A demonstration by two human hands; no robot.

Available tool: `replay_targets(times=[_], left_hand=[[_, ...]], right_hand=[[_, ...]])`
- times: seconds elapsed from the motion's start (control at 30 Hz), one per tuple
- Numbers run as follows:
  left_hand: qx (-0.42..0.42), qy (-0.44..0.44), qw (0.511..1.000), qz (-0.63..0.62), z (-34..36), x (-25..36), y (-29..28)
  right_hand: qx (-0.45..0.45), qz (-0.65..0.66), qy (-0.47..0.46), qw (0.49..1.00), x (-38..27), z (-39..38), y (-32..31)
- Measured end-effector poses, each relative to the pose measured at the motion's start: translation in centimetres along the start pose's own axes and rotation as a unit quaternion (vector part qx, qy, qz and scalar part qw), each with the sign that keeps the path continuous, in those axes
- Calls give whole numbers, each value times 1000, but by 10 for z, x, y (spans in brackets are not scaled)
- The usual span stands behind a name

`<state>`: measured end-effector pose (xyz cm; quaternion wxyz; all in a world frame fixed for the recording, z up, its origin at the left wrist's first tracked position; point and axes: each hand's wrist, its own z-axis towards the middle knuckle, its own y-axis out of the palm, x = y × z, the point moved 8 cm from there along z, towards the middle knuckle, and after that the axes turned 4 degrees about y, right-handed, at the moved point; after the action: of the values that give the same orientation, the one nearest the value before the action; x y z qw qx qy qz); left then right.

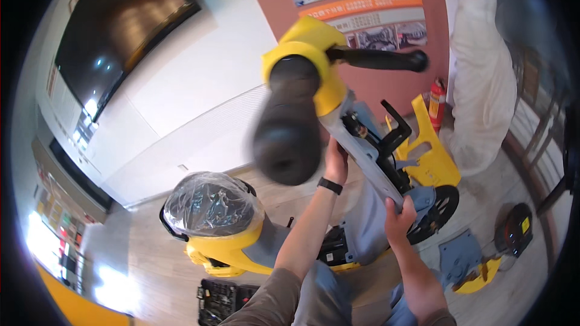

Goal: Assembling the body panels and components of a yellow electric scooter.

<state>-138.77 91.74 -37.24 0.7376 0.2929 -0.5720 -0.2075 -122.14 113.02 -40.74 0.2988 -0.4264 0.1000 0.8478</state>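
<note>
A yellow and grey electric scooter stands in front of me, its black handlebar grip (289,139) large and blurred near the camera. A long grey panel (368,166) runs down the front of the scooter under the yellow handlebar cover (311,42). My left hand (336,163), above a black wristband, holds the upper side of this panel, its fingers partly hidden. Lower down, my right hand (400,220) grips the panel's edge, thumb on the near face. Exposed black parts and wiring (356,125) show beyond the panel.
A plastic-wrapped seat (211,205) is at the left, above an opened tool case (217,302) on the floor. To the right lie a yellow body part (432,163), a grey cover (459,256), a yellow piece (480,276) and a black round part (513,229). A fire extinguisher (436,105) stands by the wall.
</note>
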Motion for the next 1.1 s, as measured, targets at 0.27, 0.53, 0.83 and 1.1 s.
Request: replay_targets(times=[0.27, 0.53, 0.83, 1.1], left_hand=[[-101, 82, 991, 38, -21, 45, 29], [-157, 90, 974, 138, -23, 59, 38], [-159, 128, 964, 171, -25, 70, 31], [-139, 127, 966, 175, -29, 74, 32]], right_hand=[[-20, 54, 13, 998, 7, -4, 2], [-35, 35, 28, 998, 12, -10, 6], [1, -11, -11, 1000, 0, -8, 3], [8, -53, -27, 998, 7, -12, -1]])
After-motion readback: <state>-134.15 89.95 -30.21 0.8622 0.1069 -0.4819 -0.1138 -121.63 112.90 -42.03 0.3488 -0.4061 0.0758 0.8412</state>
